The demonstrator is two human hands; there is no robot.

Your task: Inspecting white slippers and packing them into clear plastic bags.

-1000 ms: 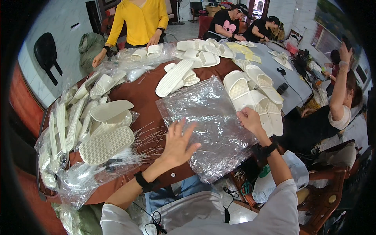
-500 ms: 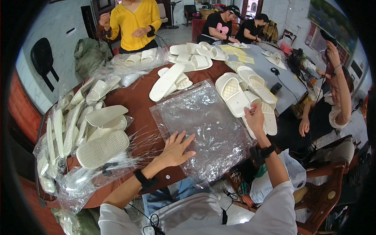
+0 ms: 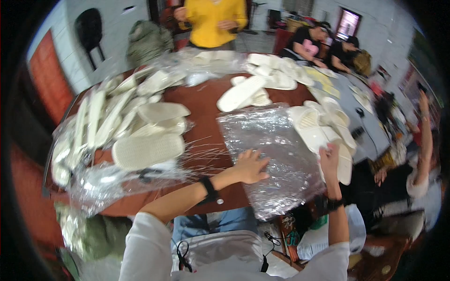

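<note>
A clear plastic bag [image 3: 276,140] lies flat on the brown-covered table in front of me. My left hand [image 3: 251,167] rests on its left part, palm down with fingers spread. At the bag's right side, my right hand [image 3: 329,161] has its fingers closed on the near end of a white slipper [image 3: 309,129]. Blur hides the exact fingertip contact. More white slippers [image 3: 340,122] lie against that one, partly overlapping. Just beyond the bag, another white slipper [image 3: 241,93] lies sole up over its mate.
Bagged white slippers [image 3: 108,117] crowd the left side, beside a textured sole [image 3: 149,152] and loose thin clear strands [image 3: 206,152]. A person in yellow [image 3: 215,23] stands across the table. Others sit along the grey table [image 3: 372,129]. A wooden chair [image 3: 382,253] stands at lower right.
My view has swung, so the whole scene sits further right and is blurred. Both hands keep about the same places on the bag and slipper.
</note>
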